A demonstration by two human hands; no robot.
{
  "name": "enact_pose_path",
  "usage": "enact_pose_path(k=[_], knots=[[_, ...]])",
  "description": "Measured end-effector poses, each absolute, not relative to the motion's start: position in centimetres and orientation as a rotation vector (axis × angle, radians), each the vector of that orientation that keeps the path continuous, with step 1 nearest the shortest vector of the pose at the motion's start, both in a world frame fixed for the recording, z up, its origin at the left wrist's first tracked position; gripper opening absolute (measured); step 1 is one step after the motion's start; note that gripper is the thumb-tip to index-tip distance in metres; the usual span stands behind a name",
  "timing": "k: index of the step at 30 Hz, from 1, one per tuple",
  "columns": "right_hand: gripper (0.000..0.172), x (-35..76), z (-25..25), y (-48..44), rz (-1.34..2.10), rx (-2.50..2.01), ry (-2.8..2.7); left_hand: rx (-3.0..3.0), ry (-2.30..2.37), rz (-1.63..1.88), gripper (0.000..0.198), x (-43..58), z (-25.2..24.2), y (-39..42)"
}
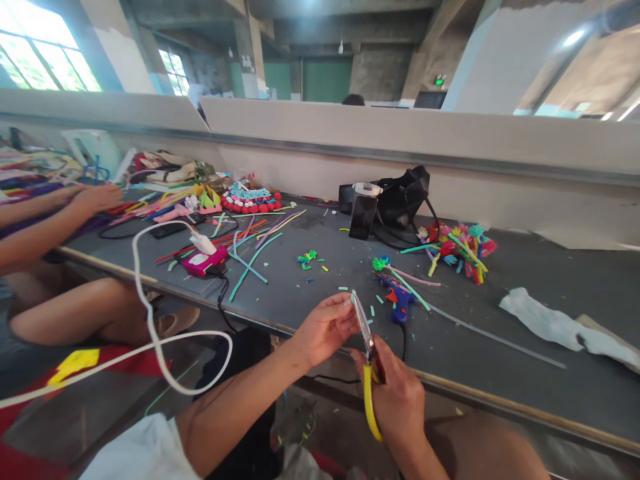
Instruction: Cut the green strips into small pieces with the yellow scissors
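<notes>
"Grip?"
"Left hand [330, 327] pinches a green piece [353, 299] at the scissors [369, 341] held in the right hand [400, 393], near the table [475, 367]."
"Progress?"
"Some clippings [373, 311] apparently cut; long stems [246, 272] uncut."

- We wear a loose, creased white sleeve [143, 450] on our left arm, stopping short of the forearm [240, 410].
- Our left hand [326, 332] and right hand [400, 400] are bare.
- Dark cloth [244, 357] below; can't tell if ours.
</notes>
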State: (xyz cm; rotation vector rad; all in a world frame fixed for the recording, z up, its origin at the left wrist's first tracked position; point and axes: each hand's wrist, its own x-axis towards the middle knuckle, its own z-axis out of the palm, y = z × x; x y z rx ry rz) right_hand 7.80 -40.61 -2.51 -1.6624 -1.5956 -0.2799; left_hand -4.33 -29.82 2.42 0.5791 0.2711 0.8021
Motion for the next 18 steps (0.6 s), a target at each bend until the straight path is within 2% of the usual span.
enact_pose_path(k=[18], knots=[[0.052, 6.96, -3.04, -40.53, -0.273, -1.648, -1.560, 0.520, 0.287, 0.794, 0.017, -4.12, 2.29, -30.04]])
